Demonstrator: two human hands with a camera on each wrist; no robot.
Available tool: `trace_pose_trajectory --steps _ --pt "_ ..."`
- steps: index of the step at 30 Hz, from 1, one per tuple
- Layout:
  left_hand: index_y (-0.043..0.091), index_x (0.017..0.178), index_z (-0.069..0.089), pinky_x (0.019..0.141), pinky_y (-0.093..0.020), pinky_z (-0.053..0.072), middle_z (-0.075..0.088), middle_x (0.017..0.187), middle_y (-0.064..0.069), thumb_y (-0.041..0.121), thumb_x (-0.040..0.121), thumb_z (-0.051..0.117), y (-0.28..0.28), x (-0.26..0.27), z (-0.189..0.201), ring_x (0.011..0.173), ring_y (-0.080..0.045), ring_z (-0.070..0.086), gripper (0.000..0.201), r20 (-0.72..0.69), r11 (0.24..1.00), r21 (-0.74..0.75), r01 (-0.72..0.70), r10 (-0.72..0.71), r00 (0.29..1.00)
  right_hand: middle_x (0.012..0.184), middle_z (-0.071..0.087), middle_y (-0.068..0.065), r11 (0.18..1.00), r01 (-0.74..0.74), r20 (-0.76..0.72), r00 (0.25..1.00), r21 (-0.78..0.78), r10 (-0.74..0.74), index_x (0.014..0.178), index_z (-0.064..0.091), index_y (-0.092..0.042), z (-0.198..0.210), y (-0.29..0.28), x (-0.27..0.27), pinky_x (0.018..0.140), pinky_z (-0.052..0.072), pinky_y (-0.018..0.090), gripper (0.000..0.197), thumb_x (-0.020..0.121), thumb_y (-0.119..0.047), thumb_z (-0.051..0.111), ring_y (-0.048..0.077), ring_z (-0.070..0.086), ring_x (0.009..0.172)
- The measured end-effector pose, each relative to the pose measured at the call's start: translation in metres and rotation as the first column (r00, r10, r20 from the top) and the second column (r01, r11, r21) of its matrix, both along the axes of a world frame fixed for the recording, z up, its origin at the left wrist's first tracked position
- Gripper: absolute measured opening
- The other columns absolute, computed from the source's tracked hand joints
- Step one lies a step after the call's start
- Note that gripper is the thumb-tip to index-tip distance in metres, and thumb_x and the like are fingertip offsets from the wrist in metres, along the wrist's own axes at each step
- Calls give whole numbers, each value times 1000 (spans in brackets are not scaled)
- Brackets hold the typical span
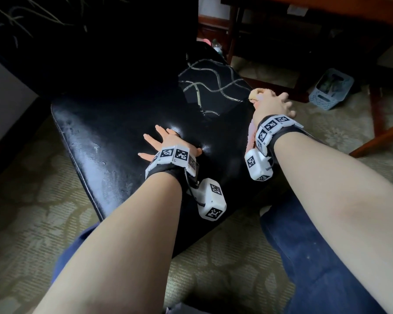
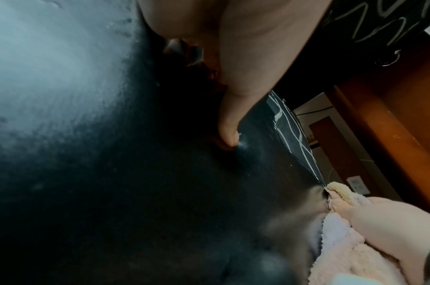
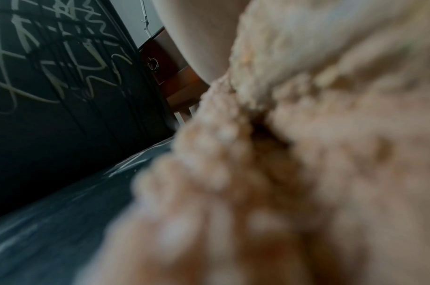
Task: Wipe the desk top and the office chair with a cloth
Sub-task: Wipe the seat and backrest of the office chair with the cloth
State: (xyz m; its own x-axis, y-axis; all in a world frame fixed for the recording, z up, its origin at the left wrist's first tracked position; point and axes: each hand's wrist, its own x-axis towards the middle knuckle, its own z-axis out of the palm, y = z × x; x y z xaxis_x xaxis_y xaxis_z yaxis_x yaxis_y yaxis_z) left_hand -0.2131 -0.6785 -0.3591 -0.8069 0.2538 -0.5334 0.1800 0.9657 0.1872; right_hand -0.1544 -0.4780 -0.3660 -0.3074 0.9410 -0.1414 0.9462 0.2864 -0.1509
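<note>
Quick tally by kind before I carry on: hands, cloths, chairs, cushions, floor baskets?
Hands: 2, left hand and right hand
Cloths: 1, pink cloth
Chairs: 1, black chair seat
Cushions: 1, patterned cushion
Baskets: 1, blue basket
Total: 6

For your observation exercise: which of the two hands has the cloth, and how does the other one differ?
The right hand grips the pink cloth at the seat's right edge; the left hand lies flat, fingers spread, on the seat.
</note>
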Motion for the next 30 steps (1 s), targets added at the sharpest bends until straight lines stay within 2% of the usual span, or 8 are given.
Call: trace_pose_trajectory --steps 2,6,10,14,18,21,25,30 --pt "19 152 11 111 -64 -1 -8 159 1 63 70 70 -2 -1 1 144 -31 -16 110 -7 999 36 -9 10 1000 140 32 16 999 -31 7 999 -19 31 142 35 -17 2 1 2 103 29 49 48 96 -26 47 35 31 128" --pt "12 149 23 118 -47 -1 -1 159 -9 67 70 66 -8 -15 -2 146 -29 -10 105 -35 991 54 126 -124 992 131 40 12 976 -218 10 976 4 218 134 44 -21 8 -10 13 100 32 48 41 95 -30 47 34 37 123" --pt "19 142 42 115 -36 23 15 157 -10 54 81 65 -16 -32 3 144 -25 15 74 -9 981 178 78 -77 997 126 42 10 850 -518 112 854 93 508 133 41 -23 4 -54 18 92 34 45 40 94 -31 48 32 43 113" --pt "19 135 50 101 -34 36 41 142 -3 34 91 59 -17 -43 1 136 -21 32 47 -177 946 295 132 -81 981 127 41 7 711 -701 91 712 52 696 132 43 -29 8 -88 17 89 34 43 41 93 -37 51 29 43 110" --pt "17 140 40 105 -39 34 23 153 -6 29 93 56 -11 -59 -7 141 -24 21 51 -261 938 314 149 -65 963 131 40 0 597 -802 19 597 17 802 131 46 -36 9 -104 14 93 30 38 39 93 -35 53 24 40 113" --pt "20 147 27 117 -40 15 6 159 -7 37 96 49 -6 -71 -6 146 -27 2 58 -254 952 268 144 -75 964 128 40 -6 603 -796 -99 605 -49 790 127 48 -42 11 -96 8 92 24 35 37 92 -33 55 19 37 109" --pt "24 149 22 117 -42 3 0 160 -6 41 98 43 -2 -79 -10 146 -28 -5 58 -163 980 183 83 -53 985 129 39 -4 616 -787 -62 617 -38 785 127 47 -44 10 -84 -10 93 28 40 36 94 -31 52 22 38 110" --pt "26 149 21 117 -42 1 -3 160 -5 38 98 46 -2 -79 -19 146 -28 -9 58 -147 984 157 88 -65 987 124 41 2 808 -588 -30 807 34 589 121 51 -40 4 -51 -28 90 32 42 33 95 -22 49 28 40 110"
